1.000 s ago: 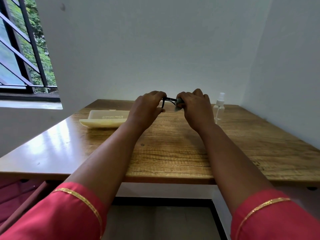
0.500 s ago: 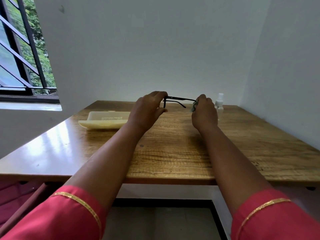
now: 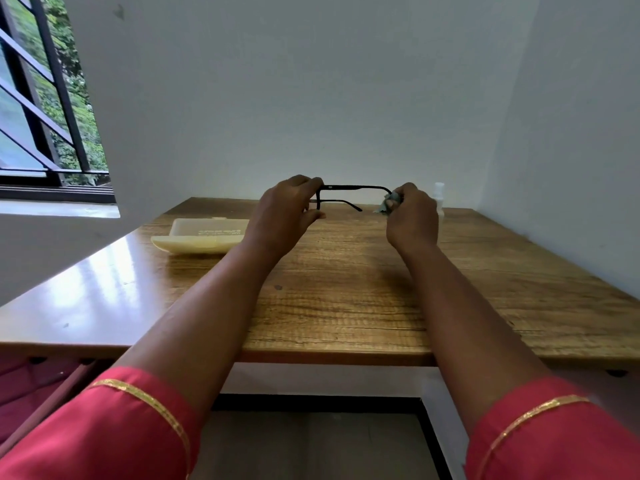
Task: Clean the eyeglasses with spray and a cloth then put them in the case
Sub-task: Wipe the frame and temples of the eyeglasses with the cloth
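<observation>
Aloft over the wood-grain bench (image 3: 346, 289), thin black eyeglasses (image 3: 353, 187) stretch left to right, one temple unfolded. Left hand (image 3: 280, 216) pinches their left end; right hand (image 3: 412, 220) clasps a crumpled pale cloth (image 3: 385, 206) around the right end. A cream case (image 3: 201, 235) lies open to the left.

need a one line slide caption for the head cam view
Left hand steadies black eyeglasses while right hand wipes one temple with a cloth above a wooden table.

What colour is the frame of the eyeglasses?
Black. The eyeglasses show best in the head view, dark against the pale wall.
</observation>
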